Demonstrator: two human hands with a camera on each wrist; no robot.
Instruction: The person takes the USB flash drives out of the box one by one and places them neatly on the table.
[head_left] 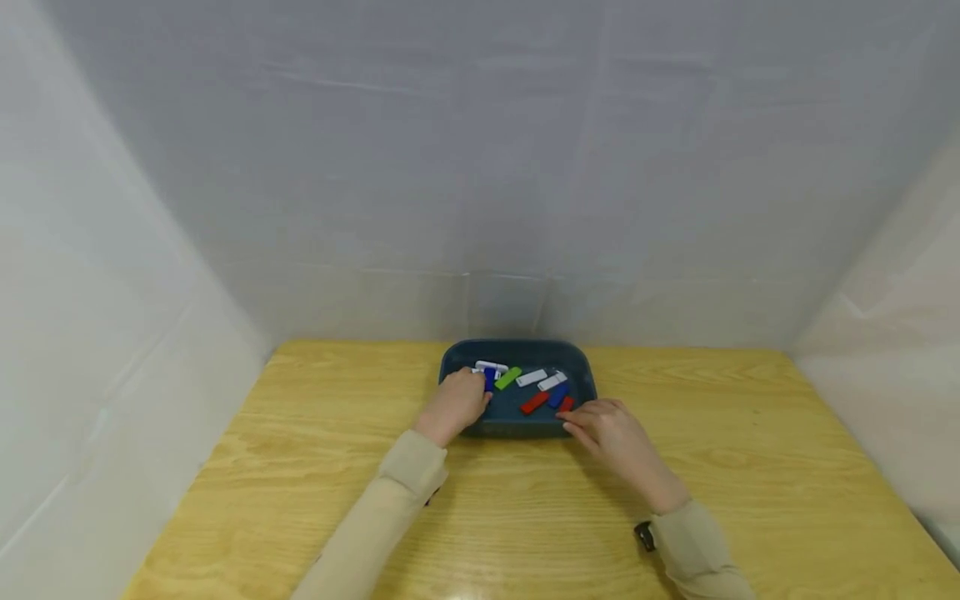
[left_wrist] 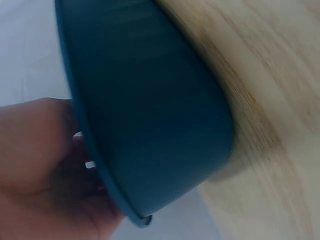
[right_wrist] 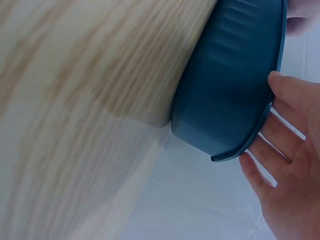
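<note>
Tray (head_left: 517, 351) sits on table (head_left: 300, 467), against its far edge. My left hand (head_left: 455, 405) reaches over tray's near-left rim, fingers curled on blue stick (head_left: 489, 379) inside. My right hand (head_left: 611, 433) rests at tray's near-right corner, fingers straight and spread along the rim. Green stick (head_left: 507, 377), white sticks (head_left: 532, 377) and red stick (head_left: 534, 403) lie loose inside tray.

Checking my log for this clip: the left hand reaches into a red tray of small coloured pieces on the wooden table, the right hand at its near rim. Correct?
Not quite: the tray is dark blue, not red, as the head view shows. The left hand does reach into it among the coloured pieces, the right hand at its near rim.
</note>
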